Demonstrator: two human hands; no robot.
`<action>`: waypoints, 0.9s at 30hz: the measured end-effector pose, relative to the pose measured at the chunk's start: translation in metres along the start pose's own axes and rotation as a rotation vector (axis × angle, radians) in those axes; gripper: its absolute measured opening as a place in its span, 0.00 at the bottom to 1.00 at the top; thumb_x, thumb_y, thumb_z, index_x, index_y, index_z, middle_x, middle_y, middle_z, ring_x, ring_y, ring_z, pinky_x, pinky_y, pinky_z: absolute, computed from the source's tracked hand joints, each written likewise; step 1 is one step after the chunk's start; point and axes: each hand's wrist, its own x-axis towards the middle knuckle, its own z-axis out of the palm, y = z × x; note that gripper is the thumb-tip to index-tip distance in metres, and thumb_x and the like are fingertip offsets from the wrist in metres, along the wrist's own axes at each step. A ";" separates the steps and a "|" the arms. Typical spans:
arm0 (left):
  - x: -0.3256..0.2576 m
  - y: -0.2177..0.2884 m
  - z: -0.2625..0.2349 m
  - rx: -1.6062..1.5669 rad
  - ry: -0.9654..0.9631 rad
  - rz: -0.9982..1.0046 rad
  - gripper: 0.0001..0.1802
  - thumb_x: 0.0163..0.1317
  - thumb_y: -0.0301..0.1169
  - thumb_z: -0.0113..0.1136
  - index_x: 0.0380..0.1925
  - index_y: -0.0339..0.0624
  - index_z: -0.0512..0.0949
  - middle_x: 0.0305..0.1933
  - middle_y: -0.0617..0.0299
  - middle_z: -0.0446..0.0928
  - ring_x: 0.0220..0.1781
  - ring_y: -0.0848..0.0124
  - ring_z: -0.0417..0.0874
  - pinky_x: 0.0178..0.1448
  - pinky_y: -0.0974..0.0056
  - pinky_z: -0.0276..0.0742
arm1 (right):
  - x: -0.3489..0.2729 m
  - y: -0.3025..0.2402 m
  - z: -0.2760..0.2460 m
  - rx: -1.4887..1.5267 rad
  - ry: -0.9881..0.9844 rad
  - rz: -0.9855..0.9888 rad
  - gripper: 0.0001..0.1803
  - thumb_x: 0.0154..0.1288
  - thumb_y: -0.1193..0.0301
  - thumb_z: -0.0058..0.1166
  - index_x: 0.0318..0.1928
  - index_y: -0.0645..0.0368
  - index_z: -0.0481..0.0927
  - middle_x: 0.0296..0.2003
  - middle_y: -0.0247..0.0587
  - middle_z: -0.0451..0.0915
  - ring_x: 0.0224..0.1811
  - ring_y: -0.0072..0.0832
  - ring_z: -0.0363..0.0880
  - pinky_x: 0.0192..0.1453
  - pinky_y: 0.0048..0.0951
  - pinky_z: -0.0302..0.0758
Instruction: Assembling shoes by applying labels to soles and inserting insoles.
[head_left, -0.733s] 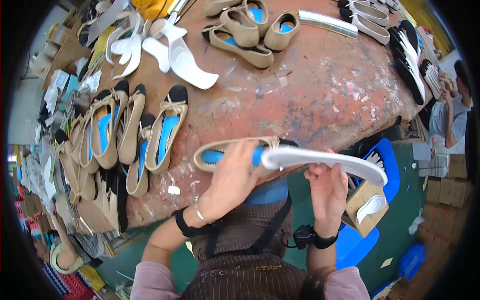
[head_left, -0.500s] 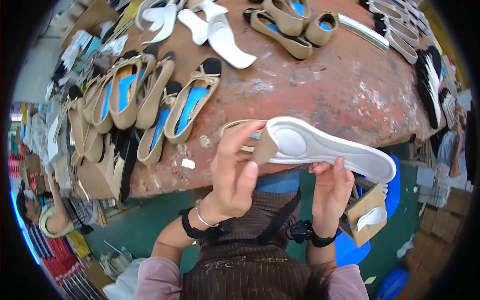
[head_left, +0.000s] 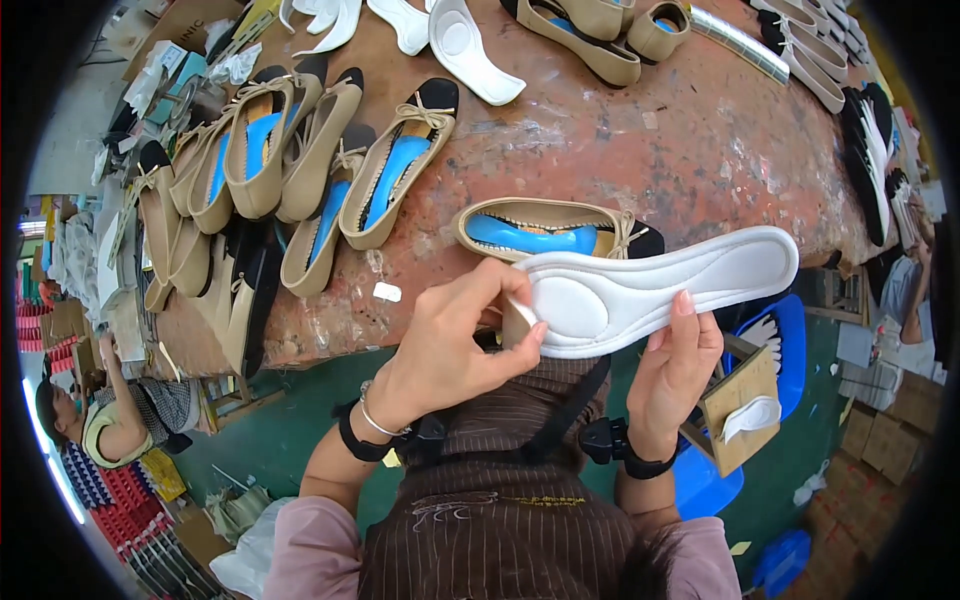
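Note:
A white padded insole [head_left: 640, 285] is held up in front of me by both hands, just off the table's near edge. My left hand [head_left: 445, 340] pinches its rounded heel end, where a small beige flap [head_left: 516, 320] shows between thumb and fingers. Along the insole's near edge, the thumb and fingers of my right hand [head_left: 678, 370] grip it around the middle. Right behind the insole lies a beige flat shoe [head_left: 545, 212] with a black toe, a thin bow and a blue strip inside. The insole hides part of that shoe.
Several beige flats [head_left: 255, 150] stand at the left of the reddish worn table [head_left: 560, 140]. More white insoles [head_left: 475, 50] and shoes [head_left: 590, 50] lie at the back. A board with a white piece [head_left: 750, 418] and blue stools stand at the right; another person [head_left: 110, 420] is at far left.
The insole has turned, its front end rising from lower right to upper right. Its beige heel flap is now mostly covered by my left fingers. The shoe behind has come into fuller view.

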 end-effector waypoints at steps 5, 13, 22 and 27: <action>-0.003 -0.004 -0.008 0.215 -0.095 0.172 0.13 0.54 0.29 0.67 0.34 0.38 0.73 0.29 0.54 0.75 0.27 0.57 0.80 0.34 0.60 0.77 | 0.001 0.001 0.010 -0.015 0.019 0.011 0.10 0.75 0.70 0.56 0.39 0.65 0.83 0.28 0.28 0.78 0.25 0.11 0.65 0.29 0.17 0.60; -0.019 -0.017 -0.002 -0.173 -0.151 0.032 0.11 0.53 0.18 0.59 0.27 0.40 0.65 0.27 0.67 0.66 0.26 0.79 0.67 0.31 0.70 0.66 | 0.010 0.005 0.011 0.110 0.075 0.054 0.13 0.77 0.71 0.51 0.49 0.70 0.81 0.39 0.36 0.84 0.38 0.16 0.79 0.44 0.18 0.74; -0.020 -0.013 0.001 -0.834 -0.292 -0.334 0.09 0.64 0.18 0.60 0.39 0.40 0.72 0.41 0.69 0.73 0.45 0.83 0.76 0.47 0.76 0.70 | 0.019 0.012 0.007 0.143 0.082 0.136 0.13 0.77 0.67 0.50 0.48 0.66 0.77 0.39 0.38 0.81 0.39 0.22 0.83 0.44 0.27 0.80; -0.026 -0.024 0.024 -0.813 -0.181 -0.333 0.12 0.64 0.18 0.65 0.38 0.39 0.70 0.45 0.63 0.75 0.50 0.75 0.82 0.47 0.69 0.84 | 0.016 0.018 0.001 0.097 0.018 -0.035 0.15 0.77 0.69 0.50 0.53 0.70 0.78 0.44 0.42 0.84 0.43 0.21 0.83 0.49 0.24 0.80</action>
